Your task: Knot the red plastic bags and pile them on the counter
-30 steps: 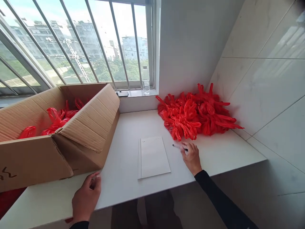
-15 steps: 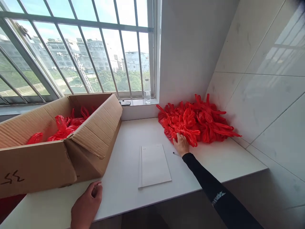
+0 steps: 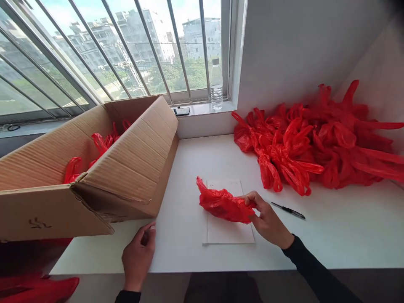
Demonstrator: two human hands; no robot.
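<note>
My right hand point(image 3: 268, 221) pinches one end of a crumpled red plastic bag point(image 3: 224, 205) and holds it over a white notepad point(image 3: 229, 233). The bag partly hides the pad. My left hand point(image 3: 139, 252) rests near the table's front edge, beside the cardboard box point(image 3: 132, 164), its fingers curled into a loose fist with a hollow showing and nothing visible in it. A pile of red plastic bags point(image 3: 303, 143) lies at the right against the wall, and more red bags point(image 3: 99, 145) show inside the box.
A black pen point(image 3: 288, 209) lies on the white table point(image 3: 176, 256) to the right of the pad. On the sill stand a clear bottle point(image 3: 216, 86) and a phone point(image 3: 182, 111). Red material point(image 3: 38, 290) hangs below at the lower left. Window bars point(image 3: 151, 50) rise behind.
My right hand has come away from the pile with one red bag, moving left and nearer to me, over the notepad. The pen is now uncovered. My left hand remains curled by the box.
</note>
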